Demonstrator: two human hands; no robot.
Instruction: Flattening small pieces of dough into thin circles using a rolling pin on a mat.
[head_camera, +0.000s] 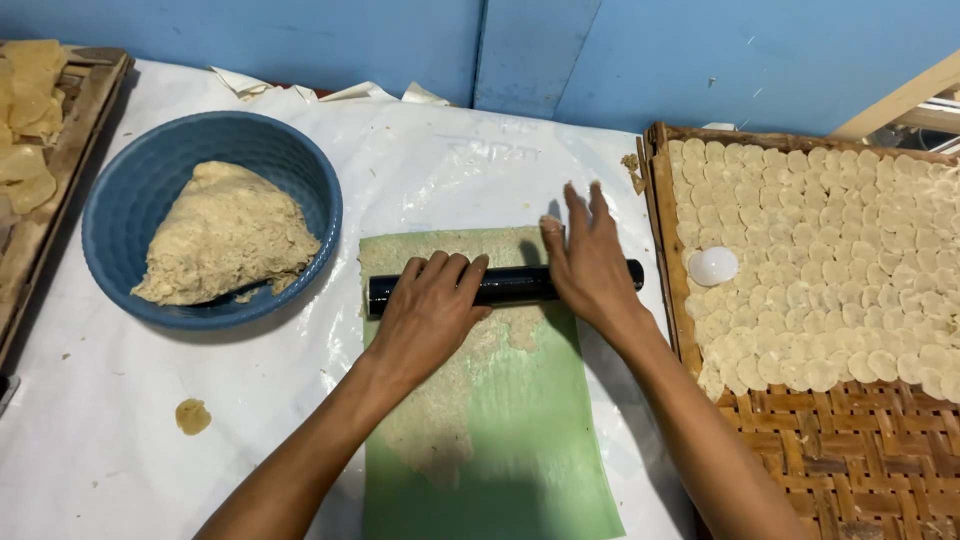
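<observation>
A black rolling pin (510, 284) lies across a green mat (520, 440) in the middle of the table. My left hand (425, 315) rests palm down on the pin's left half, fingers curled over it. On the pin's right half my right hand (590, 265) presses flat with fingers stretched forward. A thin sheet of beige dough (440, 410) is spread on the mat under and in front of the pin.
A blue bowl (120, 200) holding a lump of dough (225, 235) stands at the left. A woven bamboo tray (850, 450) on the right carries several small dough rounds (820, 260) and a white round cutter (712, 266). Another tray (60, 150) sits far left. White plastic (150, 400) covers the table.
</observation>
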